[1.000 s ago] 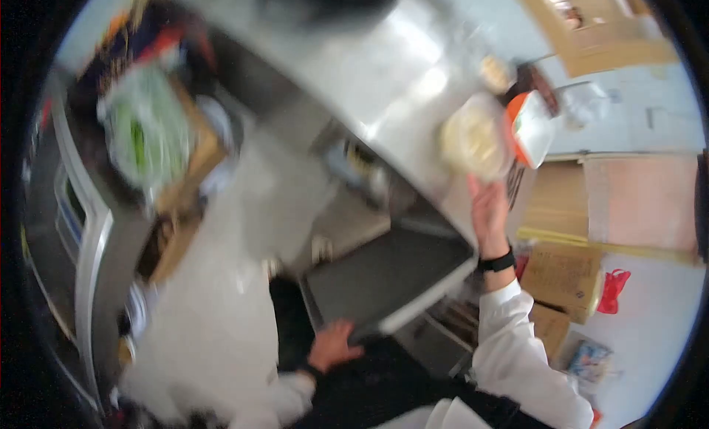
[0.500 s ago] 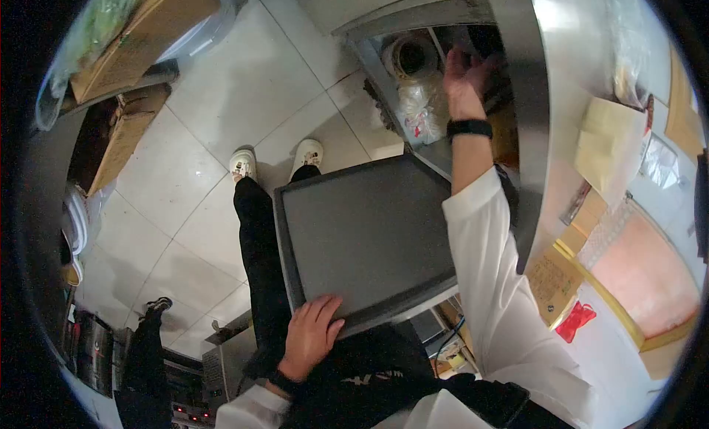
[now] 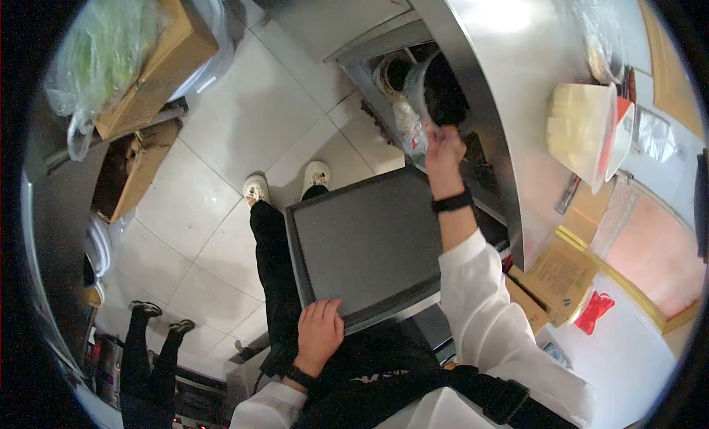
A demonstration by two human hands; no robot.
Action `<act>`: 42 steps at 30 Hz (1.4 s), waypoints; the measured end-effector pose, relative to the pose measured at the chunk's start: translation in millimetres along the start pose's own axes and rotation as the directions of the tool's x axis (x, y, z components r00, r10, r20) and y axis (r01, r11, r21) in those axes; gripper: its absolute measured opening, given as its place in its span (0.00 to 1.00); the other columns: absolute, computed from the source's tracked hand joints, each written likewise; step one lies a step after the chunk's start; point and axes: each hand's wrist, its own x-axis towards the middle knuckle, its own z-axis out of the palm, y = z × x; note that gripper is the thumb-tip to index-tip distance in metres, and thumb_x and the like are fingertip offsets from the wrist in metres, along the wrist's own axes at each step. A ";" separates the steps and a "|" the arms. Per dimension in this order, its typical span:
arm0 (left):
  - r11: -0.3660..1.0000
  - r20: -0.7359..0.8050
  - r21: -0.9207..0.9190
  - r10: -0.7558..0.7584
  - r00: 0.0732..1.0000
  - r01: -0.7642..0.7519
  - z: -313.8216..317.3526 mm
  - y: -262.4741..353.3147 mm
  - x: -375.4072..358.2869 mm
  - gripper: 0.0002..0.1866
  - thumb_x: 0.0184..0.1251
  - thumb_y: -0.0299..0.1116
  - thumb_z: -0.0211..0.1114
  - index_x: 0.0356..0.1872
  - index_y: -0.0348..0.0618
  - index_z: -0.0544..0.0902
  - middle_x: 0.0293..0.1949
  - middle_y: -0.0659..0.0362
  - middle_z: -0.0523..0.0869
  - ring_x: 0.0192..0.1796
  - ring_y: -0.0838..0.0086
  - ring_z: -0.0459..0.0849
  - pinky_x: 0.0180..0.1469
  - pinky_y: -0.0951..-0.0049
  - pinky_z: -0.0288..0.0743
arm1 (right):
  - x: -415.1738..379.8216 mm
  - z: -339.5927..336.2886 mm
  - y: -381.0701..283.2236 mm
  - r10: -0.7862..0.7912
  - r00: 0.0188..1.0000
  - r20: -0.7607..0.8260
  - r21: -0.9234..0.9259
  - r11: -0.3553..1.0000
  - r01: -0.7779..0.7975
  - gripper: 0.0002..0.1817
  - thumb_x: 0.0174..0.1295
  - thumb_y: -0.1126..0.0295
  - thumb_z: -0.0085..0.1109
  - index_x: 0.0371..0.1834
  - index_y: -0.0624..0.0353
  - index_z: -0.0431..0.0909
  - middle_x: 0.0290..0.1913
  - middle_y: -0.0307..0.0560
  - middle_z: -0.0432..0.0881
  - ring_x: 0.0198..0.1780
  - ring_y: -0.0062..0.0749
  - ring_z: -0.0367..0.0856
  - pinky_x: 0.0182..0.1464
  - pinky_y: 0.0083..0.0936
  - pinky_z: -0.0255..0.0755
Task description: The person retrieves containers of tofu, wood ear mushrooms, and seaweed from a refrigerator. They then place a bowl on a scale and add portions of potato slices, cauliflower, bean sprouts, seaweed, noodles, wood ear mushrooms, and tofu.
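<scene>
A grey refrigerator door [image 3: 369, 244] with a black gasket stands open in front of me. My left hand [image 3: 320, 339] grips its near edge, fingers hooked over the gasket. Reaching past the door, my right hand [image 3: 445, 157] is inside the low steel refrigerator [image 3: 484, 82]. Its fingers are curled at the near side of a clear tub [image 3: 417, 89] with dark contents, close to a knotted plastic bag [image 3: 408, 126]. What the fingertips hold is hidden. Beyond the bag stands a round jar [image 3: 391, 74].
A steel counter [image 3: 495, 22] runs above the refrigerator, with stacked white containers [image 3: 580, 130], a cardboard box [image 3: 557, 277] and a red bag [image 3: 594, 313]. At left are a carton [image 3: 173, 52] and bagged greens [image 3: 107, 41]. Another person's legs [image 3: 151, 355] stand at lower left.
My right hand has drawn back from deep inside the refrigerator toward its front, and the dark-filled tub now shows clearly. My left hand stays on the door. The other person's second foot has come into view.
</scene>
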 end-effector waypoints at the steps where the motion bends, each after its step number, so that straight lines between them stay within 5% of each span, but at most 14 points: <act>1: 1.000 -0.014 0.021 0.017 1.000 -0.017 1.2 0.3 -1.7 0.14 0.52 0.27 0.57 0.42 0.41 0.75 0.38 0.54 0.78 0.42 0.62 0.77 0.47 0.64 0.69 | -22.9 -8.6 -5.5 -0.042 0.998 -0.051 -0.062 0.997 0.039 0.07 0.58 0.78 0.45 0.39 0.66 0.68 0.39 0.49 0.73 0.38 0.38 0.76 0.42 0.30 0.76; 3: 0.997 -0.026 0.024 0.074 0.997 -0.074 7.3 -1.9 -5.2 0.13 0.52 0.27 0.57 0.41 0.42 0.76 0.37 0.55 0.78 0.41 0.62 0.77 0.46 0.65 0.69 | -63.4 -25.9 -20.6 -0.002 0.993 0.121 -0.174 0.985 0.023 0.07 0.56 0.80 0.45 0.38 0.63 0.67 0.34 0.44 0.71 0.36 0.34 0.75 0.40 0.31 0.74; 7: 0.985 -0.039 0.014 0.173 0.984 -0.172 5.3 0.5 -7.1 0.12 0.52 0.29 0.58 0.40 0.43 0.76 0.35 0.57 0.78 0.40 0.64 0.77 0.45 0.65 0.69 | -140.1 -45.5 -54.4 0.110 0.967 0.228 -0.259 0.965 -0.049 0.09 0.53 0.82 0.44 0.37 0.59 0.64 0.31 0.41 0.69 0.34 0.28 0.73 0.38 0.36 0.77; 9: 0.983 -0.034 0.025 0.182 0.983 -0.182 2.5 3.0 -7.5 0.12 0.52 0.29 0.58 0.39 0.43 0.76 0.35 0.57 0.78 0.40 0.64 0.77 0.44 0.65 0.69 | -175.7 -41.7 -73.5 0.197 0.935 0.294 -0.335 0.938 -0.092 0.05 0.55 0.80 0.45 0.33 0.59 0.66 0.30 0.39 0.70 0.33 0.25 0.73 0.36 0.28 0.73; 15: 0.974 -0.019 0.042 0.223 0.975 -0.222 2.3 3.3 -10.0 0.11 0.54 0.31 0.58 0.39 0.43 0.76 0.35 0.57 0.79 0.40 0.63 0.77 0.42 0.65 0.69 | -228.6 -13.9 -141.3 0.258 0.863 0.434 -0.341 0.934 -0.107 0.05 0.54 0.81 0.43 0.32 0.58 0.65 0.29 0.41 0.72 0.29 0.29 0.77 0.34 0.32 0.78; 18: 0.955 -0.037 0.037 0.296 0.955 -0.294 -1.8 9.1 -8.7 0.10 0.54 0.32 0.58 0.38 0.43 0.76 0.34 0.56 0.79 0.39 0.63 0.78 0.41 0.65 0.70 | -221.3 0.0 -170.4 0.184 0.801 0.570 -0.226 0.972 -0.062 0.06 0.55 0.81 0.43 0.34 0.59 0.66 0.31 0.43 0.74 0.30 0.29 0.77 0.35 0.31 0.77; 24: 0.950 -0.018 0.049 0.308 0.951 -0.307 -5.3 11.3 -10.1 0.10 0.54 0.33 0.59 0.38 0.44 0.77 0.34 0.57 0.79 0.39 0.64 0.78 0.41 0.65 0.70 | -208.2 50.9 -202.3 0.024 0.830 0.557 -0.163 0.983 0.081 0.05 0.57 0.79 0.44 0.36 0.60 0.66 0.32 0.38 0.72 0.34 0.24 0.76 0.43 0.28 0.75; 31: 0.960 -0.091 0.042 0.281 0.955 -0.278 0.3 4.8 -12.5 0.09 0.54 0.32 0.58 0.36 0.44 0.77 0.33 0.57 0.79 0.38 0.64 0.78 0.41 0.65 0.68 | -158.7 95.4 -197.7 -0.136 0.813 0.566 0.069 0.991 0.117 0.10 0.66 0.69 0.41 0.40 0.68 0.63 0.44 0.58 0.74 0.44 0.42 0.78 0.52 0.30 0.73; 34: 0.993 -0.108 0.102 0.065 0.992 -0.054 -0.6 9.2 -15.9 0.09 0.54 0.32 0.58 0.36 0.44 0.77 0.33 0.57 0.79 0.38 0.63 0.77 0.42 0.66 0.68 | -186.9 81.9 -143.8 -0.332 0.754 0.566 0.070 0.931 0.357 0.12 0.68 0.63 0.42 0.39 0.62 0.67 0.46 0.54 0.75 0.44 0.38 0.79 0.48 0.29 0.70; 35: 0.996 -0.097 0.083 0.048 0.994 -0.040 0.0 9.1 -18.2 0.09 0.54 0.32 0.58 0.36 0.44 0.77 0.33 0.57 0.79 0.38 0.63 0.77 0.42 0.66 0.68 | -189.5 61.9 -119.3 -0.113 0.706 0.699 -0.128 0.952 0.279 0.10 0.67 0.61 0.44 0.39 0.56 0.67 0.52 0.54 0.74 0.48 0.36 0.76 0.48 0.26 0.68; 37: 0.998 -0.103 0.045 -0.027 0.994 0.032 0.8 4.0 -16.2 0.08 0.53 0.30 0.57 0.36 0.44 0.77 0.33 0.57 0.78 0.38 0.63 0.76 0.42 0.66 0.67 | -169.7 42.6 -59.2 0.231 0.769 0.596 -0.397 0.917 0.033 0.06 0.64 0.68 0.46 0.38 0.57 0.69 0.43 0.49 0.78 0.38 0.32 0.79 0.41 0.26 0.71; 39: 1.000 -0.101 0.003 -0.022 0.995 0.022 1.2 2.1 -11.0 0.08 0.52 0.29 0.58 0.35 0.44 0.77 0.32 0.57 0.78 0.36 0.63 0.76 0.41 0.66 0.67 | -115.2 33.6 -13.4 0.278 0.868 0.411 -0.369 0.922 -0.121 0.04 0.61 0.72 0.47 0.36 0.59 0.69 0.39 0.50 0.79 0.36 0.32 0.78 0.39 0.27 0.71; 42: 0.998 -0.125 -0.066 -0.018 0.992 0.010 8.1 -9.1 -12.9 0.09 0.49 0.28 0.58 0.34 0.44 0.78 0.30 0.58 0.78 0.34 0.64 0.76 0.38 0.66 0.67 | 3.4 -0.8 59.8 0.381 0.881 0.281 -0.364 0.892 -0.270 0.04 0.60 0.71 0.49 0.34 0.60 0.70 0.34 0.48 0.79 0.33 0.33 0.78 0.34 0.25 0.72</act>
